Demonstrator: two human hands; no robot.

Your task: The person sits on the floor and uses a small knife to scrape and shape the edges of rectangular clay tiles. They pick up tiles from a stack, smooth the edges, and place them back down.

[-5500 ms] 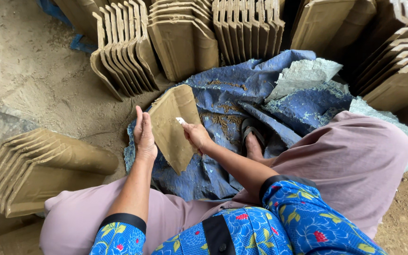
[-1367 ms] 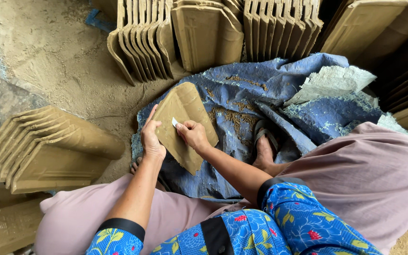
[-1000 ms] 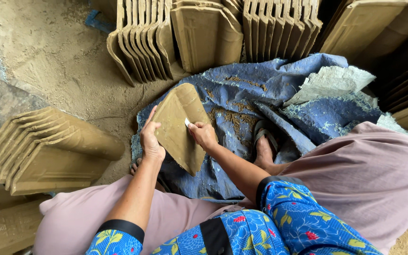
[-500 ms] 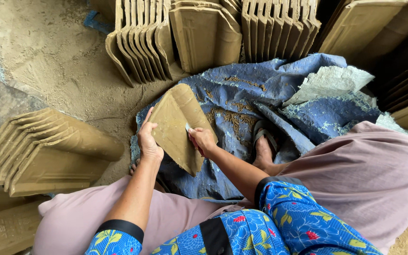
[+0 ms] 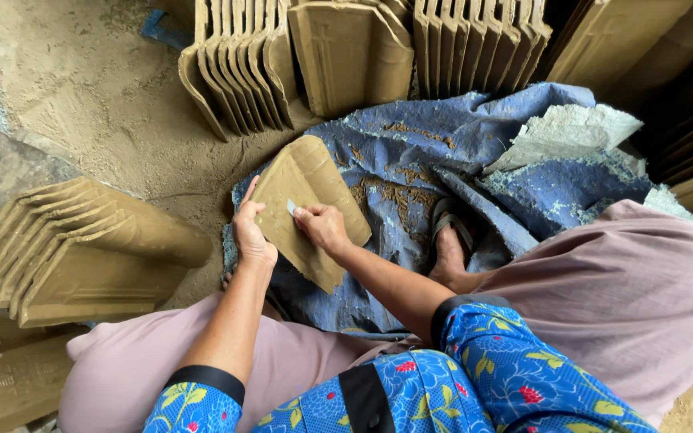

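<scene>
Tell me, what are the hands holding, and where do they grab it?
The left hand grips the clay tile by its left edge. The right hand pinches a small pale scraper against the tile's face.

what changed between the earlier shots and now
The right hand, pinching a small white scraper, slid from the tile's upper part down toward its middle. The left hand kept hold of the tile's left edge, and the tile stayed propped on the blue cloth. The stacks of tiles around it did not move.
</scene>
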